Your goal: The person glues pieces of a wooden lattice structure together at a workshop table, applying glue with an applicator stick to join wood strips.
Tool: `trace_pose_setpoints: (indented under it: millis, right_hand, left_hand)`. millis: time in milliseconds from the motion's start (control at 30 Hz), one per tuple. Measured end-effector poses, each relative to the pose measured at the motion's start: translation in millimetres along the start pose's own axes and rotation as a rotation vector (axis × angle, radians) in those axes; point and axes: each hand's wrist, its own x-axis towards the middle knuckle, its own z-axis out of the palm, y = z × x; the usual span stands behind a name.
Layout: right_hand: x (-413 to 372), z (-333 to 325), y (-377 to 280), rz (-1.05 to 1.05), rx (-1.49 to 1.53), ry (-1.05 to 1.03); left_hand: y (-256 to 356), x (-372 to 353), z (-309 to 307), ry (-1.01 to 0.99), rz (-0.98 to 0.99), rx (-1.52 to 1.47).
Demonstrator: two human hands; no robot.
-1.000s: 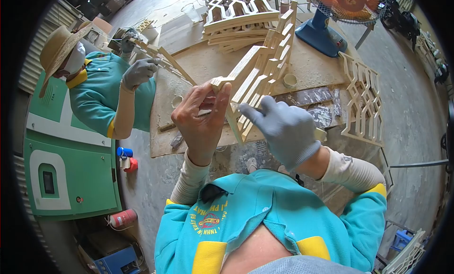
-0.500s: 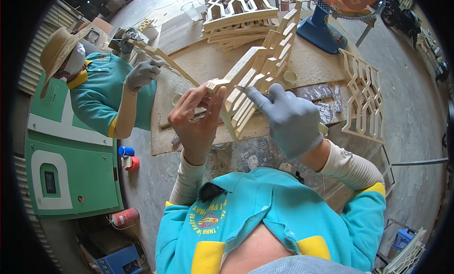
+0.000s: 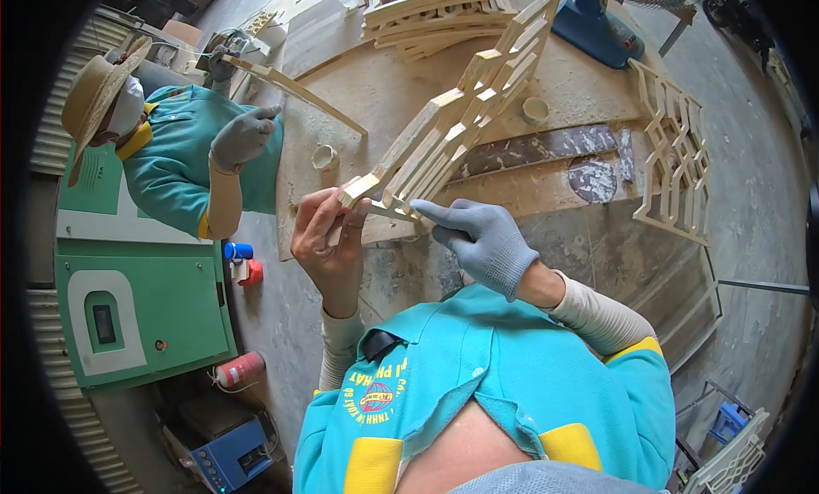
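Observation:
A pale wooden lattice panel (image 3: 452,119) slants up from the table's near edge, its far end pointing to the upper right. My left hand (image 3: 328,238), bare, is closed around its near end with thumb and fingers. My right hand (image 3: 490,247) wears a grey glove. Its index finger is stretched out, with the tip at the panel's near lower corner; the other fingers are partly curled, and I see nothing held in them. A small cup (image 3: 536,111) with pale contents stands right of the panel, and another small cup (image 3: 324,158) stands left of it.
Lattice panels are stacked (image 3: 435,20) at the back of the worktable (image 3: 384,93). Another panel (image 3: 674,153) leans at the right edge, near a blue fan (image 3: 597,29). Stained dark boards (image 3: 546,153) lie on the table. At left, a gloved co-worker (image 3: 188,144) handles a wooden strip (image 3: 299,89).
The panel's near end has moved down and left with my left hand. My right hand has moved down and left, its index finger now lower on the panel. My view has shifted slightly.

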Motion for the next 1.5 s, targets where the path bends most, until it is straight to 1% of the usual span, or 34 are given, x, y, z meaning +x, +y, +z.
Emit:
trace_pose_setpoints:
  millis: [67, 167, 200, 300, 400, 500, 533, 633, 733, 833, 933, 1033, 1067, 1167, 1200, 1300, 1333, 1367, 1433, 1467, 1500]
  right_hand:
    - [0, 4, -1, 0.034, -0.003, -0.052]
    - [-1, 12, 6, 0.051, 0.084, -0.054]
    - [1, 11, 3, 0.102, 0.03, -0.107]
    - [1, 20, 5, 0.124, 0.007, -0.123]
    - [1, 10, 5, 0.065, -0.079, -0.212]
    - [2, -6, 11, 0.19, 0.23, -0.333]
    - [5, -13, 2, 0.358, 0.367, -0.354]
    - [4, 3, 6, 0.248, 0.211, -0.286]
    - [3, 3, 7, 0.159, 0.321, -0.27]
    - [1, -19, -4, 0.203, 0.405, -0.324]
    - [-3, -27, 2, -0.012, 0.072, -0.079]
    - [6, -31, 0, -0.169, -0.448, 0.225]
    - [11, -31, -2, -0.142, -0.549, 0.272]
    - [14, -23, 1, -0.131, -0.683, 0.272]
    - [11, -17, -6, -0.119, -0.636, 0.21]
    - [3, -15, -6, -0.185, -0.524, 0.015]
    - [5, -21, -11, -0.18, -0.523, 0.043]
    - [10, -27, -7, -0.145, -0.531, 0.115]
    - [26, -42, 6, -0.076, -0.543, 0.256]
    - [32, -41, 20, -0.083, -0.578, 0.307]
    - [30, -36, 21, -0.118, -0.547, 0.251]
  left_hand:
    - [1, -5, -2, -0.004, -0.015, 0.001]
    - [3, -11, 1, -0.001, -0.006, -0.024]
    - [5, -13, 1, -0.009, 0.009, 0.003]
    - [12, -19, 2, -0.026, 0.034, 0.055]
    - [13, -23, 3, -0.036, 0.077, 0.087]
    - [13, -24, 3, -0.03, 0.071, 0.111]
    - [13, -24, 3, -0.031, 0.069, 0.106]
    - [15, -27, 3, -0.037, 0.048, 0.091]
    - [15, -27, 5, -0.028, 0.028, 0.086]
    - [13, -26, 4, -0.011, 0.024, 0.071]
    - [10, -21, 6, 0.035, -0.004, 0.006]
    - [6, -19, 5, 0.045, -0.019, -0.024]
    - [5, -18, 5, 0.041, -0.015, -0.038]
    - [4, -19, 4, 0.021, -0.001, -0.01]
    - [4, -19, 2, 0.013, 0.003, 0.011]
    - [5, -17, 2, 0.006, -0.006, -0.006]
    - [4, -17, 2, 0.008, -0.002, -0.011]
    - [3, -17, 3, 0.011, 0.003, -0.016]
    - [1, -16, 4, 0.017, 0.008, -0.017]
    - [0, -15, 4, 0.017, 0.009, -0.014]
    - [0, -14, 5, 0.019, 0.012, -0.011]
